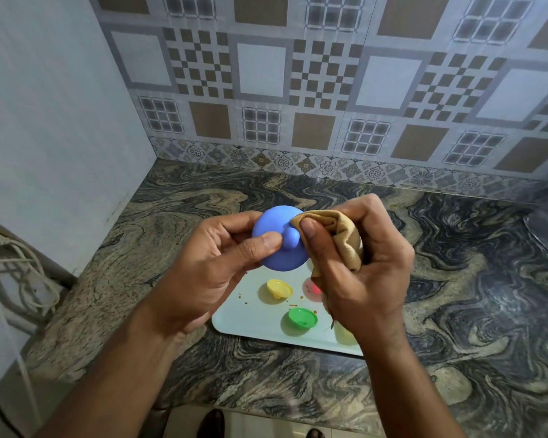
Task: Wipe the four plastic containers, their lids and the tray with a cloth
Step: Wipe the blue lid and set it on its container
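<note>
My left hand (pixel 215 263) grips a blue lid (pixel 277 229) by its rim, thumb beside the knob, while my right hand (pixel 358 267) pinches a tan cloth (pixel 339 235) against the lid's 2 o'clock edge, above a swirled granite counter (pixel 456 295). Below, a white tray (pixel 250 314) carries a yellow lid (pixel 279 288) and, at its 5 o'clock, a green lid (pixel 302 317), among crumbs. Patterned wall tiles (pixel 329 90) rise at 12 o'clock; white cables (pixel 16 279) lie at 9.

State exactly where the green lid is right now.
The green lid lies on the white tray, near its front edge, just below the yellow lid.
</note>
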Motion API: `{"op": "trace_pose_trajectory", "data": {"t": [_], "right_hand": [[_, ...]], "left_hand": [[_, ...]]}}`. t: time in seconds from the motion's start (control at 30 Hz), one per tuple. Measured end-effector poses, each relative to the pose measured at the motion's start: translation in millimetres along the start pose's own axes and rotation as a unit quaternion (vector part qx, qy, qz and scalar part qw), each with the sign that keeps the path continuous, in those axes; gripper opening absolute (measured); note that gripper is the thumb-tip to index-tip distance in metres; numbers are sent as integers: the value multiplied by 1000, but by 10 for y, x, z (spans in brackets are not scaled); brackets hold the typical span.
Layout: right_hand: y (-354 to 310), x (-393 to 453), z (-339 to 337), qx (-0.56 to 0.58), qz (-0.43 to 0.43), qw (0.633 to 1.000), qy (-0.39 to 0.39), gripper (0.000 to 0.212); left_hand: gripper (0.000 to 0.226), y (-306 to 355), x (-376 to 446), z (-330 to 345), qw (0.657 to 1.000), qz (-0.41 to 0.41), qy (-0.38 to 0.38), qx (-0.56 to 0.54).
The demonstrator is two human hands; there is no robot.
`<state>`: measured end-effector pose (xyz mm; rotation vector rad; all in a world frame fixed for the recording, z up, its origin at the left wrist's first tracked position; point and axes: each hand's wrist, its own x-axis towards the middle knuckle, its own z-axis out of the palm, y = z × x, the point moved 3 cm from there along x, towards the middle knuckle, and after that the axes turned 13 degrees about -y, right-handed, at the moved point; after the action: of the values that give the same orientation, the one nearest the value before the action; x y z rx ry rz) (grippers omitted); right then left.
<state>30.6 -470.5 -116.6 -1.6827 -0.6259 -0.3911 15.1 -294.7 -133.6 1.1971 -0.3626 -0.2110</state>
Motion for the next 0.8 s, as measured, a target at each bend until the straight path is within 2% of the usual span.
{"op": "trace_pose_trajectory", "data": {"t": [0.13,0.23,0.33,0.4,0.5,0.67,0.73,0.8], "right_hand": [[16,72,-41,-35,-2,999,-25,22],[156,128,-66,-78,31,996,-9,19],[332,130,-151,0,112,992,55,21],[394,84,-225,52,144,985,84,20],[345,11,-250,67,143,985,72,20],[144,-28,-78,90,87,992,0,18],[163,2,-10,60,73,995,-42,19],[214,37,13,31,75,995,-53,18]], "left_hand": [[22,-4,10,-37,997,-12,-30,70],[24,-79,-40,-4,995,-33,-40,85],[27,-147,-81,58,997,-33,-48,58],[42,-178,-78,16,999,-32,-14,35],[56,-211,-72,-68,999,-38,28,-5],[25,-247,-40,-88,997,-40,43,59],[16,-224,-29,-60,995,-33,24,90],[13,-178,-28,-20,990,-20,-11,136]]}}
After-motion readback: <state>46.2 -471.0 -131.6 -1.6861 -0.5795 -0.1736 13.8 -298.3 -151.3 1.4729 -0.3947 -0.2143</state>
